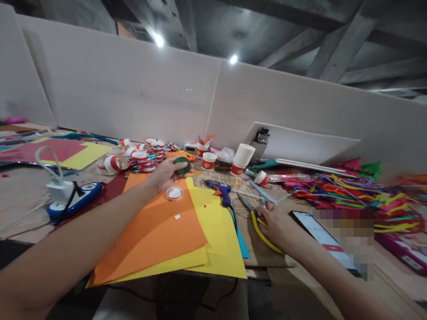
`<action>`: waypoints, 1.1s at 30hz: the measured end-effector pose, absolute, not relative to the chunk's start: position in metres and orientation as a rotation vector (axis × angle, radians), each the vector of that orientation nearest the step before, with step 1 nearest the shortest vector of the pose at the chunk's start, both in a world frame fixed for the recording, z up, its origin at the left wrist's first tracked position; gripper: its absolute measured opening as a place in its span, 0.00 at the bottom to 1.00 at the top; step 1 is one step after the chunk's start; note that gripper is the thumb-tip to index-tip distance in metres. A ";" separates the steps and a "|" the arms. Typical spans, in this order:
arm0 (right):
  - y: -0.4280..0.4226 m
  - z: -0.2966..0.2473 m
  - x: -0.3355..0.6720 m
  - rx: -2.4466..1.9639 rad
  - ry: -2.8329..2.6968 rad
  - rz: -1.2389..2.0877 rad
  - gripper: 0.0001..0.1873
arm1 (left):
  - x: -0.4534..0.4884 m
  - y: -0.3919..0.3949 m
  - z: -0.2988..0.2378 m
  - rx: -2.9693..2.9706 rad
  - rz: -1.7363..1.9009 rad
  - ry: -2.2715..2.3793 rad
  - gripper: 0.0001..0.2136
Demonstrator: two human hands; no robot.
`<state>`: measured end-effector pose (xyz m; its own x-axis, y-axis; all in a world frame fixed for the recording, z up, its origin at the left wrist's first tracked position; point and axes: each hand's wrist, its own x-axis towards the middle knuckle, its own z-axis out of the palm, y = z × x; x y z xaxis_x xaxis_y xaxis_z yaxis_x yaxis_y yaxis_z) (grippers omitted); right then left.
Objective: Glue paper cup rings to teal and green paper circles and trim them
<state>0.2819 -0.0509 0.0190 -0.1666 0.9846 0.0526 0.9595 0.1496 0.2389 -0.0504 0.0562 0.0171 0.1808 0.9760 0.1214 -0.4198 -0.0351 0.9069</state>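
My left hand (164,175) pinches a dark green disc (182,165) above the orange paper (160,222). Just below it, a white ring-shaped piece (175,193), like a cut cup end, lies on that paper beside a small white scrap (177,217). My right hand (275,222) has its fingers curled on large scissors with yellow handles (262,235), blades pointing away to the left. The fingertips are partly hidden. Between the hands rests a blue glue gun (225,195) with an orange trigger. Yellow sheets (223,235) stick out from under the orange one.
Paper cups (243,158) stand stacked at the back, near a dark bottle (260,144). Red-and-white cup pieces (147,155) crowd the back left. A power strip (75,200) lies left. Right are a phone (320,240) and colourful pipe cleaners (347,191). A white panel (133,89) rises behind.
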 end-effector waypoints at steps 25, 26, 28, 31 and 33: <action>-0.019 0.052 0.165 1.999 3.331 -0.358 0.25 | -0.041 0.045 0.024 0.968 1.341 0.625 0.09; -0.013 0.049 0.161 1.990 3.311 -0.270 0.23 | -0.041 0.044 0.025 0.956 1.346 0.624 0.09; -0.007 0.041 0.156 1.945 3.299 -0.169 0.23 | -0.040 0.043 0.026 0.946 1.355 0.614 0.09; -0.007 0.028 0.156 1.833 3.326 -0.060 0.27 | -0.037 0.041 0.024 0.947 1.377 0.576 0.08; -0.008 0.024 0.157 1.792 3.325 0.005 0.28 | -0.034 0.040 0.022 0.956 1.373 0.562 0.08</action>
